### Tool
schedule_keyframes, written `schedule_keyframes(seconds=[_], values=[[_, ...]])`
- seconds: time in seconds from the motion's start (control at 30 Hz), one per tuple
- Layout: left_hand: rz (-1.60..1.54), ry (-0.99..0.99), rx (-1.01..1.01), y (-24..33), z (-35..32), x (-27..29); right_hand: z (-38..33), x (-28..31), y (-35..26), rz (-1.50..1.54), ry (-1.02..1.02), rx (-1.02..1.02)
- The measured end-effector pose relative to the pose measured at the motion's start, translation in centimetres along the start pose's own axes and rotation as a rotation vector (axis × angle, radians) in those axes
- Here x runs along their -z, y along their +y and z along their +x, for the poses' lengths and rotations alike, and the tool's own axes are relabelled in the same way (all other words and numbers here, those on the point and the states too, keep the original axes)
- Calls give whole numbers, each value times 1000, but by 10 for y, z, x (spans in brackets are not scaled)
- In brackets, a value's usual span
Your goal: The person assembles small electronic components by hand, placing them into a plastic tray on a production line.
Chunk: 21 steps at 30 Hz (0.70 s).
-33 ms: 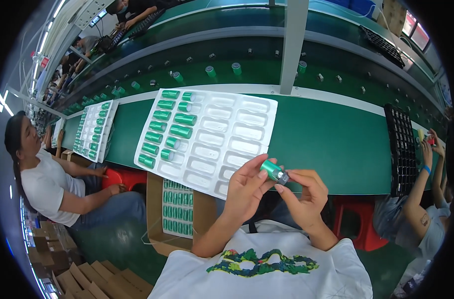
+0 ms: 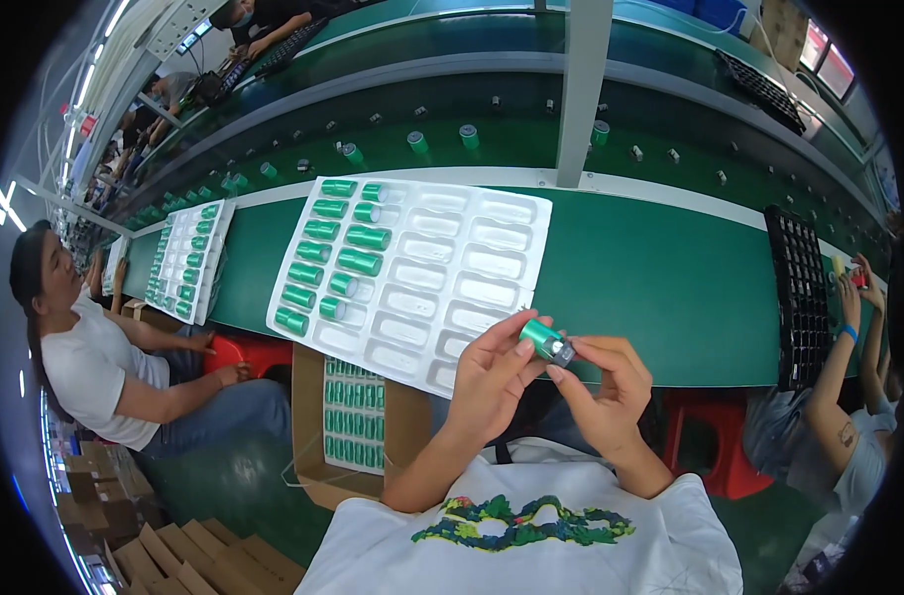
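Left hand (image 2: pixel 492 372) & right hand (image 2: pixel 606 382) both pinch one small green can (image 2: pixel 541 337), fingers shut on it, at the near edge of the green table (image 2: pixel 670 288). Its right end looks like a silver cap, maybe. White tray (image 2: pixel 472 268) w/ more green cans lies just left, farther off.

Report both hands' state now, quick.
Left hand: closed on the green cylinder, fingers around its body.
Right hand: fingertips pinched at the cylinder's metal end.
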<state>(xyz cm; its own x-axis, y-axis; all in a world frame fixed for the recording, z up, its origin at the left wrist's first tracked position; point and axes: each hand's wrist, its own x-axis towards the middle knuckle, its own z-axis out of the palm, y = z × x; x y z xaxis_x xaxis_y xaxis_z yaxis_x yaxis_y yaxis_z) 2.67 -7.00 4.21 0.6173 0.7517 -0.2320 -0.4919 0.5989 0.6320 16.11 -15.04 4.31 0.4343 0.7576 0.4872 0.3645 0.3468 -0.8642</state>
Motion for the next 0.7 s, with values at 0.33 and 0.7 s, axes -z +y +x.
schedule_keyframes(seconds=[0.33,0.7], values=[[-51,-1,-13,0,4,2,3,6,3,-10,2,-13],[-15,1,-5,-9,3,4,5,7,5,-223,-60,43]])
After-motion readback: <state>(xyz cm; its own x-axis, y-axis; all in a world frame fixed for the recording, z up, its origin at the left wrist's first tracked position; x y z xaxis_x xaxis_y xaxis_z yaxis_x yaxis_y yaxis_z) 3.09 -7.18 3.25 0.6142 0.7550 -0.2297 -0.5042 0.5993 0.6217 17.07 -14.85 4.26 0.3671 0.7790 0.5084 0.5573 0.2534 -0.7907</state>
